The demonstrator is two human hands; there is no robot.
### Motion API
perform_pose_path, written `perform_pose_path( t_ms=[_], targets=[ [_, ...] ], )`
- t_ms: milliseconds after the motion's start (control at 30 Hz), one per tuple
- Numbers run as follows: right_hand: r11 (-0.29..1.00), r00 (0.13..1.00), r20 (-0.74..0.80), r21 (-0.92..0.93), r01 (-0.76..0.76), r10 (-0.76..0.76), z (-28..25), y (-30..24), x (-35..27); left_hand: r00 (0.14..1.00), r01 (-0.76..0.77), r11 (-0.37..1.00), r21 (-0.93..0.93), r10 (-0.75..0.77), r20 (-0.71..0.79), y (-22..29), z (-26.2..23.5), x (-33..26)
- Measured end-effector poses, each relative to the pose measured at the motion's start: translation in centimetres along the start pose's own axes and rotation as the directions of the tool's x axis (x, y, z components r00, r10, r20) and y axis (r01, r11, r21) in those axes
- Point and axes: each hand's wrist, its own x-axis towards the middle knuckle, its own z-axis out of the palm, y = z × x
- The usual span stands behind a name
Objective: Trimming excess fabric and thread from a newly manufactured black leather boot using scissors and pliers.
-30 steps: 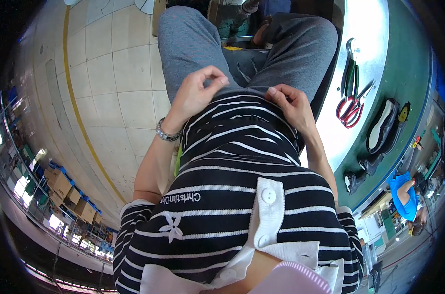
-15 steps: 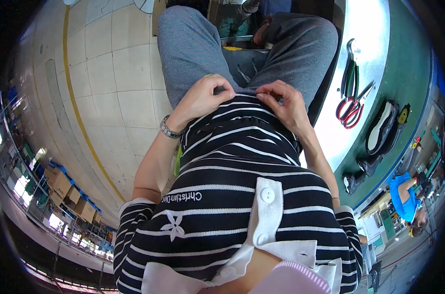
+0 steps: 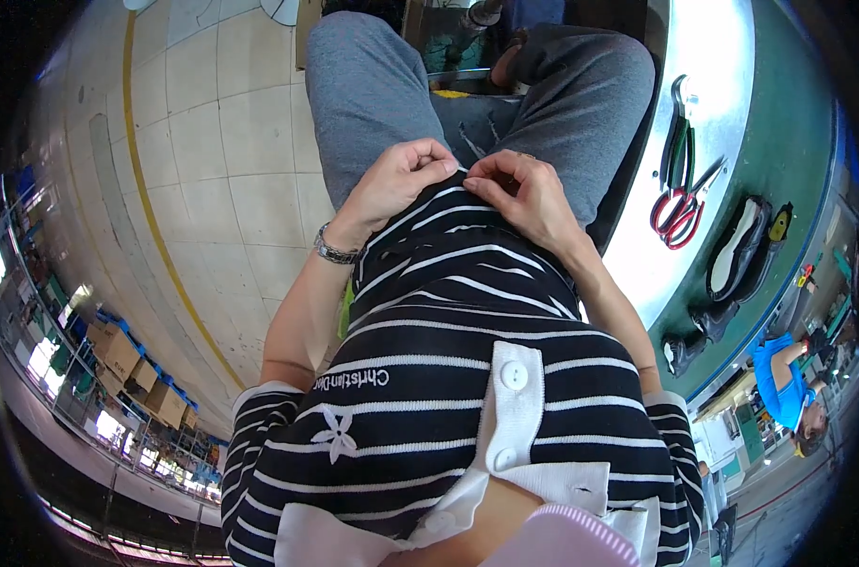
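Both hands meet at the lower hem of my black-and-white striped shirt, over my lap. My left hand, a metal-band watch on its wrist, pinches the hem between thumb and fingers. Close beside it, my right hand pinches the same hem, a ring on one finger. A small fold of cloth rises between the two sets of fingertips. Grey trousers cover my spread legs just beyond the hands.
On the bright metal bench plate at right lie green-handled pliers and red-handled scissors. Dark shoes rest on the green tabletop. A person in blue is far right. Cardboard boxes stand far left.
My hands have drawn closer together along the hem. The right hand has shifted left, and the cloth between the fingertips is now bunched up.
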Motion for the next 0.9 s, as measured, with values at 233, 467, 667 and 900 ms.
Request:
perform_pose_path(
  t_ms=[233, 467, 667, 900],
  targets=[
    [0.998, 0.995, -0.094, -0.044, 0.038, -0.042, 0.3, 0.9, 0.0, 0.999, -0.004, 1.0, 0.002, 0.004, -0.043, -0.4, -0.4, 0.3],
    [0.979, 0.974, -0.182, 0.176, -0.107, 0.139, -2.3, 2.1, -0.7, 0.993, -0.004, 1.0, 0.02, 0.006, -0.115, -1.0, -0.3, 0.7],
    [0.998, 0.858, -0.513, 0.037, 0.055, -0.029, -3.9, 2.2, -0.3, 0.944, -0.113, 0.746, 0.656, 0.286, -0.163, 0.0, -0.3, -0.1],
    [0.98, 0.996, -0.017, 0.181, -0.081, 0.086, -3.5, 0.8, -1.5, 0.951, -0.014, 0.735, 0.678, 0.219, -0.218, 2.7, -2.0, -4.7]
  ],
)
